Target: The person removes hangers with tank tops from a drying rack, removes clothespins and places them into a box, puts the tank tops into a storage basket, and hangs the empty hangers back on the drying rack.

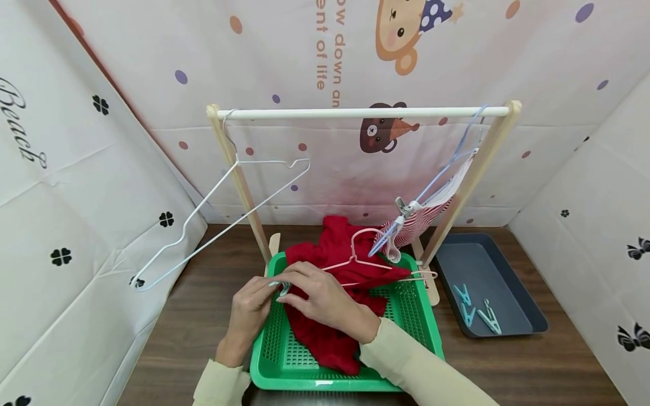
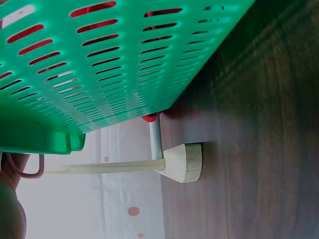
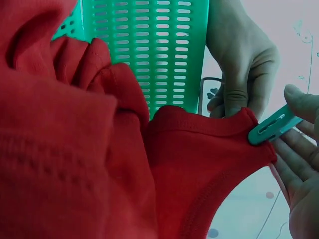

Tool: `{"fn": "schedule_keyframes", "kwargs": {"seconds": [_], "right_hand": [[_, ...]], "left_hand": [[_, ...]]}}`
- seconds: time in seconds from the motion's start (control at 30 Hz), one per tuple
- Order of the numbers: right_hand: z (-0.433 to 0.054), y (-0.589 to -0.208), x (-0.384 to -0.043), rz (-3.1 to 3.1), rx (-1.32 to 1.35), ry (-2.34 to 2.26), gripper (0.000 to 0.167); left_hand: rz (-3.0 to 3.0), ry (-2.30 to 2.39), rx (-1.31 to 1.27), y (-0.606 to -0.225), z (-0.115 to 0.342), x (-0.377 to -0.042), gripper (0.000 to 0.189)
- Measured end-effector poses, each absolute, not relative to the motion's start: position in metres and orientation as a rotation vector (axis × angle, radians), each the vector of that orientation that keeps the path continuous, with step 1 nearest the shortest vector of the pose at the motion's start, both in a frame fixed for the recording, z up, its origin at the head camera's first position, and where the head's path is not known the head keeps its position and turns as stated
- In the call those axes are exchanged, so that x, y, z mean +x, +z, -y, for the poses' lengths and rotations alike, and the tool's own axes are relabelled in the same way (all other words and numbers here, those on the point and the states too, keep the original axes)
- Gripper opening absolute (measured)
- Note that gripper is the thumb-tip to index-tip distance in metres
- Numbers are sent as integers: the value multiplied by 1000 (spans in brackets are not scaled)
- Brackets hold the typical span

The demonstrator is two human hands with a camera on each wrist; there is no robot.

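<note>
A red top (image 1: 325, 349) lies partly in the green basket (image 1: 304, 385), over a pink hanger (image 1: 354, 248). My right hand (image 1: 325, 296) pinches a teal clothespin (image 3: 274, 124) that sits on the top's narrow shoulder edge, shown close in the right wrist view. Beside it, my left hand (image 1: 249, 310) grips the hanger's looped end (image 2: 27, 172) at the basket's left rim. In the right wrist view, the left hand's curled fingers (image 3: 244, 64) meet the cloth's edge. Most of the hanger's left arm is hidden by my hands.
Behind the basket stands a rack with a white rail (image 1: 355, 113). A white hanger (image 1: 203, 203) hangs at its left, a blue hanger (image 1: 431, 180) with a red-striped cloth (image 1: 426, 217) at its right. A grey tray (image 1: 457, 251) at right holds several clothespins (image 1: 488, 318).
</note>
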State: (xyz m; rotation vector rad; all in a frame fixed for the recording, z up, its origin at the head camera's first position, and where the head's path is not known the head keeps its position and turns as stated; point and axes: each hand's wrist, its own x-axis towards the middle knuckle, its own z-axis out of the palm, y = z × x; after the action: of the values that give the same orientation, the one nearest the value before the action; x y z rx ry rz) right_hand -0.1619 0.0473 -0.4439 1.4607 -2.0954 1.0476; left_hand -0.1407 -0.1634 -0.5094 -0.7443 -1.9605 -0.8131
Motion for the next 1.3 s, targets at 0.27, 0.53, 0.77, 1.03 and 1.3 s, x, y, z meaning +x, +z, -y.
{"fn": "schedule_keyframes", "kwargs": {"seconds": [0.27, 0.53, 0.77, 1.03, 1.3], "right_hand": [[-47, -443, -164, 2013, 1448, 1214, 35], [-48, -442, -163, 1995, 1422, 1365, 28], [-50, -443, -161, 2010, 1386, 1418, 42], [-54, -442, -161, 2015, 1395, 1419, 49], [-69, -436, -159, 2193, 1378, 1489, 42]], "left_hand": [[1976, -829, -744, -508, 164, -140, 35], [2010, -849, -733, -509, 165, -139, 33], [2012, -855, -742, -509, 164, -139, 31], [2003, -862, -739, -508, 163, -140, 31], [1993, -834, -740, -507, 163, -140, 31]]}}
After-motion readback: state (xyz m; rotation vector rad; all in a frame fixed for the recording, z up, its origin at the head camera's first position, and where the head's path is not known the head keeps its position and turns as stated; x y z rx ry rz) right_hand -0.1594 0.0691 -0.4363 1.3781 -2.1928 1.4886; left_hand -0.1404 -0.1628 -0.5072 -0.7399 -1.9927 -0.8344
